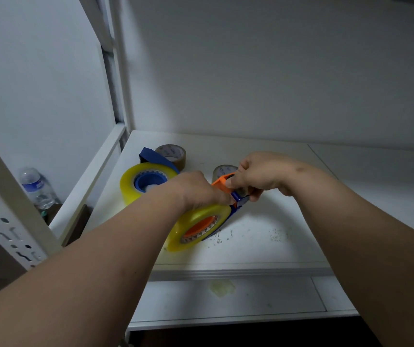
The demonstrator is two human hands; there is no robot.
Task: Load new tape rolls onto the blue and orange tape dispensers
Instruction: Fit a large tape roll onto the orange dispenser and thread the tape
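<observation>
The orange tape dispenser (pixel 223 182) stands tilted on the white shelf (pixel 263 236) with a yellowish clear tape roll (pixel 195 224) on its orange hub. My left hand (pixel 195 190) presses on top of that roll and dispenser. My right hand (pixel 258 175) pinches the dispenser's orange and blue front end. Behind and to the left lies the blue tape dispenser (pixel 150 180), with another yellowish clear roll (pixel 135 184) around its blue hub.
Two brown tape rolls sit at the back: one (pixel 173 155) behind the blue dispenser, one (pixel 222 171) behind my right hand. A water bottle (pixel 36 187) stands at lower left beyond the white rack post (pixel 8 196). Small debris specks (pixel 276 236) dot the shelf. A lower shelf (pixel 226 296) shows below.
</observation>
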